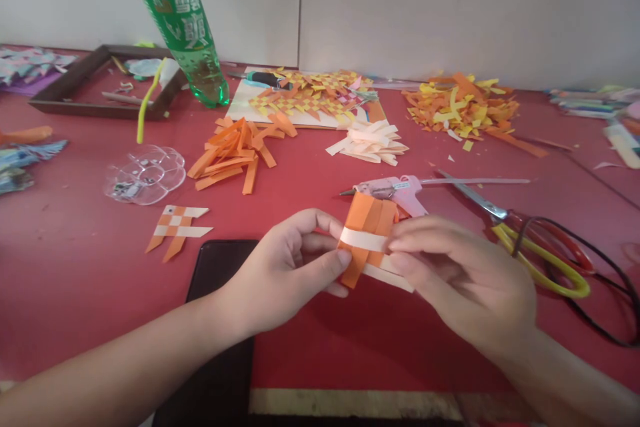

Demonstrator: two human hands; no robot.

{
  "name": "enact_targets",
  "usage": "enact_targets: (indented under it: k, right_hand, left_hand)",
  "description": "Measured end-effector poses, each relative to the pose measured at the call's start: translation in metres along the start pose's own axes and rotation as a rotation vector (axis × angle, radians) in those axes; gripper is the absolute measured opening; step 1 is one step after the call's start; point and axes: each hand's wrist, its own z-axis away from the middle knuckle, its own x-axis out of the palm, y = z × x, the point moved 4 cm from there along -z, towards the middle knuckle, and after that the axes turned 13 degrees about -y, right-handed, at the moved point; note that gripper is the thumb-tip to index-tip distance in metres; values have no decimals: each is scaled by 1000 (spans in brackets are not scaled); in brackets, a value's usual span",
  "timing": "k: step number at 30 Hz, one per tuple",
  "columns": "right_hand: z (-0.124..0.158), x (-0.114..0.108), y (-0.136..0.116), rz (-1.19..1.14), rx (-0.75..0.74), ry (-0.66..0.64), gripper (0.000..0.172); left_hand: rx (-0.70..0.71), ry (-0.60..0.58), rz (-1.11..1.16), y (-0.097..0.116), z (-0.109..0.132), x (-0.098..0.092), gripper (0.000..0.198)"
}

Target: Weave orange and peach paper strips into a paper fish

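Between my two hands, above the red table, is a piece of woven paper strips (370,221), with orange strips running lengthwise and cream strips crossing them. My left hand (295,270) pinches its left edge between thumb and fingers. On the right side, my right hand (457,273) pinches the cream strip ends, its fingertips partly covering them. A finished woven paper fish (177,225) in orange and cream, with a small eye, lies to the left. Loose orange strips (237,153) and cream strips (373,141) are heaped beyond my hands.
A pink glue gun (393,188) lies just behind the weave. Scissors with yellow and red handles (537,260) and a black cord are at right. A green bottle (183,27) leans by a brown frame (75,109). A clear flower-shaped dish (173,173) and a black phone-like slab (220,347) lie left.
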Motion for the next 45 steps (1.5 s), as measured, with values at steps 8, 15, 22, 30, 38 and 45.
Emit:
enact_targets:
  k: [8,15,22,30,38,45]
  right_hand:
    - [7,8,9,-195,133,85,13]
    - [6,7,7,-276,152,102,19]
    - [5,5,6,-267,149,89,15]
    - [2,6,3,-288,143,86,15]
    - [0,8,2,-395,175,50,13]
    - [5,10,9,-474,233,24,10]
  left_hand:
    - [77,6,-100,0,3,-1,22]
    - [54,98,-298,1,2,-5,21]
    - [58,147,-340,4,3,-6,20]
    - [46,153,-331,5,4,-4,16]
    - [19,177,-390,6,7,-3,23]
    - [-5,123,-488,2,6,-1,28]
